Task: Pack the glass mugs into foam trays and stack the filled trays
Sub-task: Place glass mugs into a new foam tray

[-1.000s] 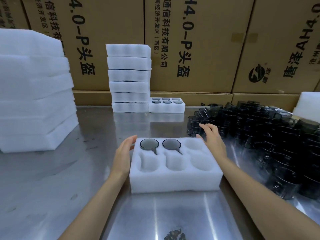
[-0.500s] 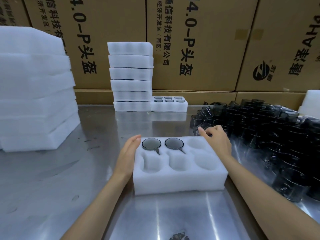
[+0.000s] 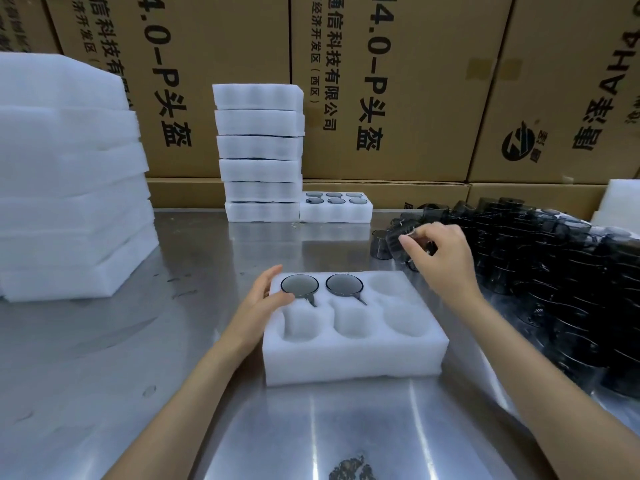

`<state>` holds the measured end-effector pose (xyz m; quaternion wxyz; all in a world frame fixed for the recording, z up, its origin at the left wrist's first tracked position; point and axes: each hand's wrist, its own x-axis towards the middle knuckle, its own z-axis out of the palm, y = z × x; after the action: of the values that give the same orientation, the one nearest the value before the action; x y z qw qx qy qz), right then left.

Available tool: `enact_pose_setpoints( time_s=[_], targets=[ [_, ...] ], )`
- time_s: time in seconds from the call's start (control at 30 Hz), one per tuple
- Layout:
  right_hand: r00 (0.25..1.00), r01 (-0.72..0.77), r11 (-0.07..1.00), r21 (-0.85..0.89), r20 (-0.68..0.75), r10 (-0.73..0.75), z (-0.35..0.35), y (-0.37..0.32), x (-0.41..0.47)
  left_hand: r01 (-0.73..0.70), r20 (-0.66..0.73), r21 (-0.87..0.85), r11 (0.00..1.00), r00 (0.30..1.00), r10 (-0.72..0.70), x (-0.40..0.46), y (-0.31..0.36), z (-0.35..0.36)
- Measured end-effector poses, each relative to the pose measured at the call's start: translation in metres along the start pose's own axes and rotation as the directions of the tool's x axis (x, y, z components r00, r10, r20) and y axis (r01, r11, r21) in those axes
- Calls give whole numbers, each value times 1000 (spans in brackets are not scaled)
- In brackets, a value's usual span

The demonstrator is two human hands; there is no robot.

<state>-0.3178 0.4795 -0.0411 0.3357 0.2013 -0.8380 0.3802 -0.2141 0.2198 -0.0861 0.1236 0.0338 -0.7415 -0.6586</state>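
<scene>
**Right hand on a mug at the heap, left hand steadying the tray**

I take the foam tray in front of me as my landmark; it sits on the steel table and everything below is placed against it.

Far to the tray's left I see a tall pile of wide foam sheets, resting on the table. Behind the tray and slightly left stands a stack of filled trays, six high, against the cardboard cartons. Touching that stack's bottom tray on its right side is a single filled tray with six mugs showing from above.

My left hand lies against the tray's left end, fingers fairly straight along the foam and thumb resting on the top edge by the nearest filled pocket; it is pressing, not gripping.

In the tray itself, the back row holds two mugs: one in the back-left pocket and one in the back-middle pocket, each with its handle pointing toward me. The back-right pocket and all three front pockets hold nothing.

Just behind the tray's back-right corner, my right hand has its fingers curled, pinching a dark glass mug at the near edge of the heap. Whether that mug is lifted clear of its neighbours I cannot tell.

To the tray's right spreads the heap of loose mugs, dark and crowded together. Behind the heap, at the far right, sits more white foam.
</scene>
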Motion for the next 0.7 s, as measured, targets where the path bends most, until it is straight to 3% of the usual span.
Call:
enact_pose_setpoints(
  time_s=[0.13,0.23,0.3,0.5,0.7],
  targets=[
    [985,80,996,45,148,-86,-8,-22,-6,19,-2,8,1000,1000,-19,-5,6,-4],
    [941,17,996,85,336,-45,-7,-29,-10,15,-11,33,999,1000,-15,-7,7,-4],
    [914,2,1000,25,406,-12,-6,-30,-11,12,-4,41,999,1000,-12,-8,8,-4],
    [872,111,986,-126,488,-36,-3,-28,-9,-5,-7,48,999,1000,6,-5,5,-5],
    [871,82,992,-100,491,-23,0,-24,-10,-16,11,57,998,1000,15,-3,2,-6]
  ],
)
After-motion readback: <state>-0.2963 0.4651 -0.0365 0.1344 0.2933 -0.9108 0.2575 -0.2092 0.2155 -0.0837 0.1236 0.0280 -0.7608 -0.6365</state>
